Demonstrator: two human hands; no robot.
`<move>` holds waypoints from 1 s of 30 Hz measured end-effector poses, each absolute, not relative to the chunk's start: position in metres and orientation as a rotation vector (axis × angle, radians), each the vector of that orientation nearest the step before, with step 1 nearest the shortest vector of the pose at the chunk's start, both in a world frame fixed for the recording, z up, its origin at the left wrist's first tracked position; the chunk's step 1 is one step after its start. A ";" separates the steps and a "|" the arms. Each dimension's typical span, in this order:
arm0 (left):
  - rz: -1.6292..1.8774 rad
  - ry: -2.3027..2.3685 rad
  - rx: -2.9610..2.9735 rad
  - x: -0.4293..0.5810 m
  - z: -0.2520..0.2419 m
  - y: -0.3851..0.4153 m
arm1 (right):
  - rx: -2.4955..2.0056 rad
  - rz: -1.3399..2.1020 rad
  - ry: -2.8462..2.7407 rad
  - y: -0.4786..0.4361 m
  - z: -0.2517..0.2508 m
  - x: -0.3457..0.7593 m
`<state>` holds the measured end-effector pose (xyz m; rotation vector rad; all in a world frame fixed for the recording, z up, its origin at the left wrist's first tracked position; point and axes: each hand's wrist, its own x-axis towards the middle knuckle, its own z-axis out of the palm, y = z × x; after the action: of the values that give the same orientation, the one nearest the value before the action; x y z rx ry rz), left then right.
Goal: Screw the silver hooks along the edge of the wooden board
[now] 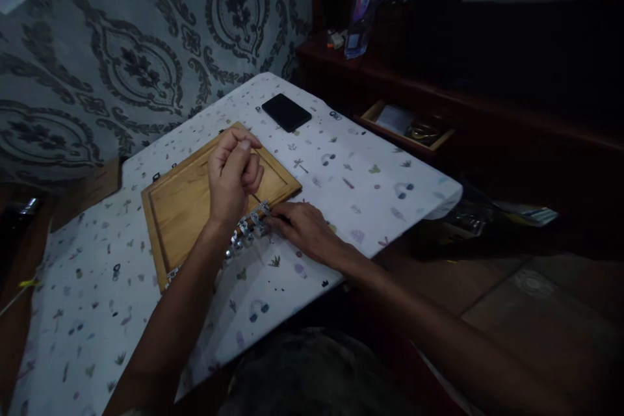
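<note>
A wooden panel with a raised frame (180, 208) lies flat on a table covered by a patterned white cloth (370, 188). My left hand (234, 172) hovers over the panel with its fingers curled in a pinch; what it holds is too small to make out. My right hand (302, 227) rests on the cloth at the panel's near edge, its fingertips pressed on a silvery metal hinge (246, 231) that sits along that edge.
A black phone (286, 112) lies on the cloth beyond the panel. A dark wooden shelf unit (439, 97) stands on the right with a plastic bottle (361, 13) and an open drawer (404, 127). Patterned wallpaper lies behind the table.
</note>
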<state>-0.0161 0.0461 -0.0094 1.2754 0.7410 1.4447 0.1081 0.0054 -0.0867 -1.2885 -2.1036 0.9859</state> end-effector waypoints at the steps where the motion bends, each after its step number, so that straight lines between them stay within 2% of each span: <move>1: 1.422 0.732 1.285 -0.016 -0.009 0.046 | -1.279 0.983 -2.104 0.005 -0.087 0.108; 5: 1.421 0.838 1.364 -0.017 -0.011 0.043 | -1.265 0.962 -2.101 0.005 -0.089 0.109; 10: 1.603 1.067 1.451 -0.020 -0.011 0.039 | -1.273 0.935 -2.105 0.006 -0.094 0.107; 13: 1.722 1.005 1.318 -0.019 -0.010 0.038 | -1.295 0.930 -2.107 0.007 -0.094 0.107; 20: 1.756 0.935 1.181 -0.010 -0.010 0.040 | -1.284 0.936 -2.113 0.007 -0.091 0.108; 30: 1.467 0.772 1.297 -0.016 -0.010 0.051 | -1.220 0.966 -2.086 0.008 -0.094 0.109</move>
<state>-0.0156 0.0510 -0.0100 1.2972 0.7724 1.4674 0.1089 0.0076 -0.0944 -1.2195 -2.0862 0.9656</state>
